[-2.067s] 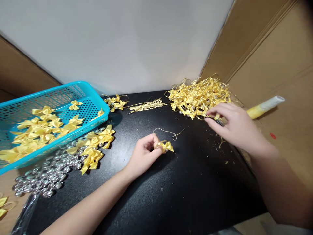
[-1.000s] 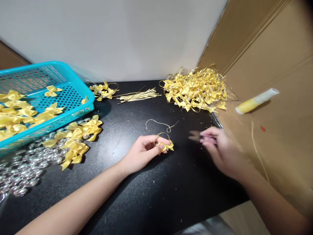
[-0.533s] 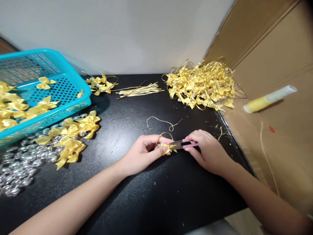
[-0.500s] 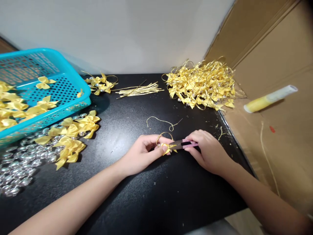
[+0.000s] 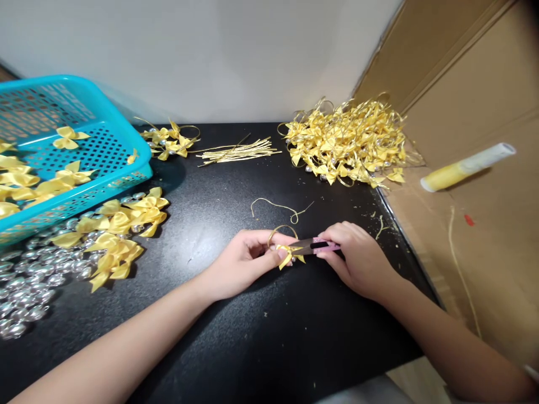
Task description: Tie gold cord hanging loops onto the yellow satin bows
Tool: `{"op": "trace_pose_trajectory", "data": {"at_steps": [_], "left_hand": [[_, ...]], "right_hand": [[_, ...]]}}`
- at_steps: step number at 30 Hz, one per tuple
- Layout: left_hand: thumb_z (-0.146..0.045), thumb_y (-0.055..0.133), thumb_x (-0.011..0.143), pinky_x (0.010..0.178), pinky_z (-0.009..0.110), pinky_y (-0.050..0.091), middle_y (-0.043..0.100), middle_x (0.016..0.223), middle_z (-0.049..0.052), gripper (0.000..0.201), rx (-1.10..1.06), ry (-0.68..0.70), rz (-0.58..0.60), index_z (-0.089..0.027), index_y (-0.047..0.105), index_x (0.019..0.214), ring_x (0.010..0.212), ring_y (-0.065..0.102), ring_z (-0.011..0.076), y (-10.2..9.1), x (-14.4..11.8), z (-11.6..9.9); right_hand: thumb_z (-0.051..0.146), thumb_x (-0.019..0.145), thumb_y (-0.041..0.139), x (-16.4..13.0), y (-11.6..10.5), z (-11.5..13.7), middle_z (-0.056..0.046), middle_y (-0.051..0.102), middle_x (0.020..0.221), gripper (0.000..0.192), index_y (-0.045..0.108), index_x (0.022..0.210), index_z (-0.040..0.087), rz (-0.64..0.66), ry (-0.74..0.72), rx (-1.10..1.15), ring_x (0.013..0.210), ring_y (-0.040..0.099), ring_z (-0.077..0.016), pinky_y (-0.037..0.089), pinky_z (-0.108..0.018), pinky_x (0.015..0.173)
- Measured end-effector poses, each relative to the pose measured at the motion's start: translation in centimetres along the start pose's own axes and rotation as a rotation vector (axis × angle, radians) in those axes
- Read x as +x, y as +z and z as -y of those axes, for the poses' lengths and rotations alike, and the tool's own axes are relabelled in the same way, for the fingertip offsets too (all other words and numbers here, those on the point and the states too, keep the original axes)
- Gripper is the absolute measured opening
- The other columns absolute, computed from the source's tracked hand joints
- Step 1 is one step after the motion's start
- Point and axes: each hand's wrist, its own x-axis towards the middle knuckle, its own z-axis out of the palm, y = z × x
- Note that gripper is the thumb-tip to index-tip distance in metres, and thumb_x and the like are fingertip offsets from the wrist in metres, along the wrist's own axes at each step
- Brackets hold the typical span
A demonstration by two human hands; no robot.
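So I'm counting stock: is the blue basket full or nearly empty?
Partly filled. The blue basket holds scattered yellow bows, and much of its perforated floor shows bare between them; its left part is out of frame.

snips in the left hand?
No. The right hand holds the pink snips, while the left hand pinches a yellow bow.

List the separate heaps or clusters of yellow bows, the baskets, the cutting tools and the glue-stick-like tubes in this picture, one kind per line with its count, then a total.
Heaps or clusters of yellow bows: 4 (big heap, small cluster, cluster beside the basket, bows in the basket)
Blue basket: 1
Pink snips: 1
Yellow tube: 1
Total: 7
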Motion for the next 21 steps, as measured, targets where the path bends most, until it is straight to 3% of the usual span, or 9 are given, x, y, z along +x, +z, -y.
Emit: {"op": "trace_pose_trajectory", "data": {"at_steps": [21], "left_hand": [[-0.024,0.064,0.085,0.066,0.02,0.042,0.065,0.074,0.001,0.019,0.001,-0.056,0.055,-0.012,0.073,0.095,0.067,0.053,0.0087,-0.01,-0.06,-0.42]], "right_hand": [[0.036,0.102,0.033,-0.02,0.01,-0.19,-0.004,0.067,0.072,0.039,0.061,0.082,0.017,-0.019,-0.083,-0.042,0.064,0.053,-0.0172,0.037,-0.029,0.061]]}}
